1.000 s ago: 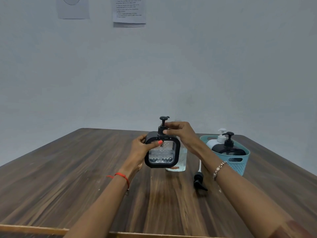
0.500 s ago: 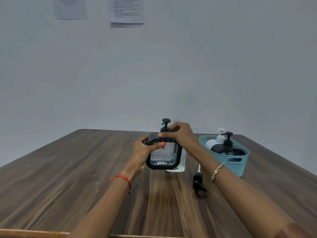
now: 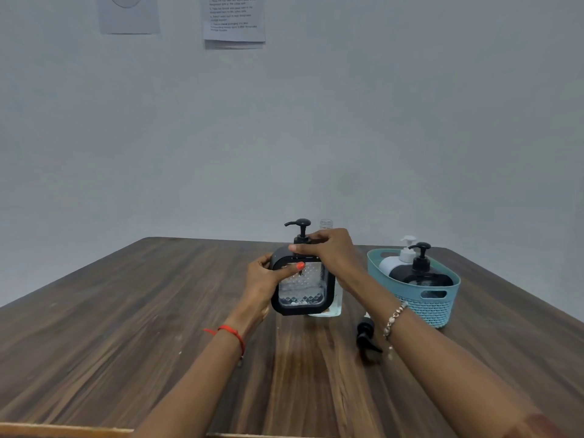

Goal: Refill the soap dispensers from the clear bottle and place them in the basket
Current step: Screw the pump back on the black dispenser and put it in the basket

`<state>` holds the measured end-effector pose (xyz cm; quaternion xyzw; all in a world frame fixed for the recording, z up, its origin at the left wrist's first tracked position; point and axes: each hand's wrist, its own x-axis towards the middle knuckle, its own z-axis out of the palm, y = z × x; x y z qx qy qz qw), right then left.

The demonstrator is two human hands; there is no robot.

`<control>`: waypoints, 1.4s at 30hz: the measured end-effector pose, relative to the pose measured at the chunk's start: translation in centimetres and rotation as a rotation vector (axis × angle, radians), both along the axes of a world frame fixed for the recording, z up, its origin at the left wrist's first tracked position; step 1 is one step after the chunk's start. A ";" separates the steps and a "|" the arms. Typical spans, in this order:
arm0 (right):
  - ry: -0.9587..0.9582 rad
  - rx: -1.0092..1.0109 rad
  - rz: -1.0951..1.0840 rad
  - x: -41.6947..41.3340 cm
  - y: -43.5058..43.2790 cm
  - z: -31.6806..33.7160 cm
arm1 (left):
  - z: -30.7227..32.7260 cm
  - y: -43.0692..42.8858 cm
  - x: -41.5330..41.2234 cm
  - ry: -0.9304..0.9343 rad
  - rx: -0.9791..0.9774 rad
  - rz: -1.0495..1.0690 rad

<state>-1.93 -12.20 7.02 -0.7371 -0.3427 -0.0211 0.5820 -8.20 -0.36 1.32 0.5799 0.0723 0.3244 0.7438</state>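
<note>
Person holds square dispenser [image 3: 301, 290] low over table [image 3: 142, 311]; resting or lifted, cannot tell. left hand [image 3: 262, 282] grips frame side, thumb laid across front: steadies body. right hand [image 3: 331, 252] curls over top, fingers pinching pump collar [image 3: 301, 239]: looks like screwing pump on after refill. clear bottle [image 3: 326, 223] stands uncapped just behind. loose pump [image 3: 366, 335] lies near right wrist, probably bottle's own. basket [image 3: 433, 308] off right holds black dispenser [image 3: 420, 276] and white dispenser [image 3: 392, 263]; this one likely joins them.
</note>
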 end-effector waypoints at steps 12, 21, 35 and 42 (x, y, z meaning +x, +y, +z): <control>-0.026 0.033 -0.186 0.0 1.3 -1.7 | -0.8 -0.9 0.6 0.018 0.000 0.074; 0.048 -0.044 0.021 0.8 -3.4 0.1 | 0.8 -1.6 1.0 -0.004 0.030 0.092; -0.032 0.040 -0.051 4.9 -12.2 3.7 | 6.3 -8.5 4.9 -0.144 0.197 -0.099; -0.153 0.107 -0.124 8.7 -13.9 5.9 | 9.1 -11.0 10.2 -0.182 0.345 -0.054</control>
